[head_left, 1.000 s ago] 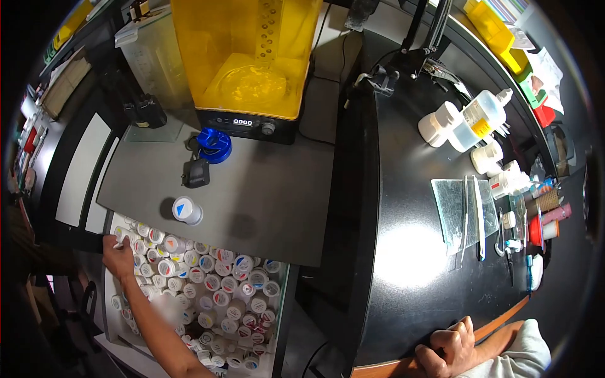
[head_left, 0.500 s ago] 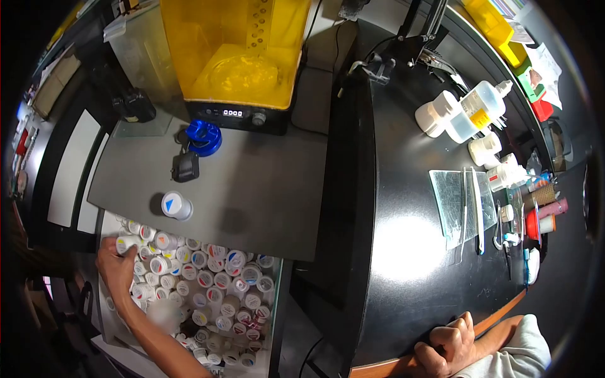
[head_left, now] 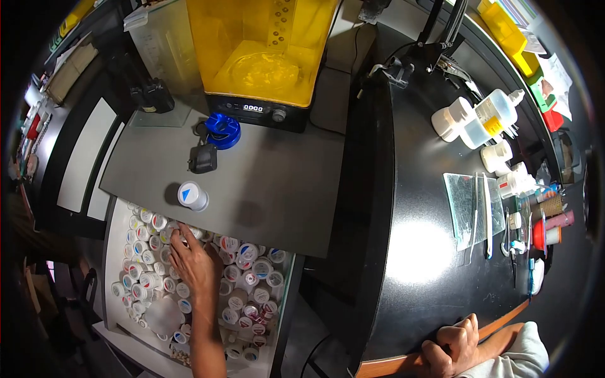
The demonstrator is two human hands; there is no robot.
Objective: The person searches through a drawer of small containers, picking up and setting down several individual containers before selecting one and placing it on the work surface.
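My left hand reaches down into a drawer crowded with small white lidded jars. Its fingers are stretched and slightly apart, touching the jar tops near the drawer's back edge; no jar shows clearly in its grasp. Many lids carry coloured marks in blue, red, yellow or orange. On the grey top above the drawer stands a single white jar with a blue triangle on its lid. My right hand rests closed in a loose fist at the front edge of the black desk, with nothing visible in it.
Behind stands a machine with a yellow cover, and before it a blue round object and a black adapter. A radio stands left. White bottles, a glass plate and thin tools occupy the right desk.
My left hand has moved right within the drawer, and the jar it held at the left is no longer seen in it. The view has shifted slightly. My right hand stays put.
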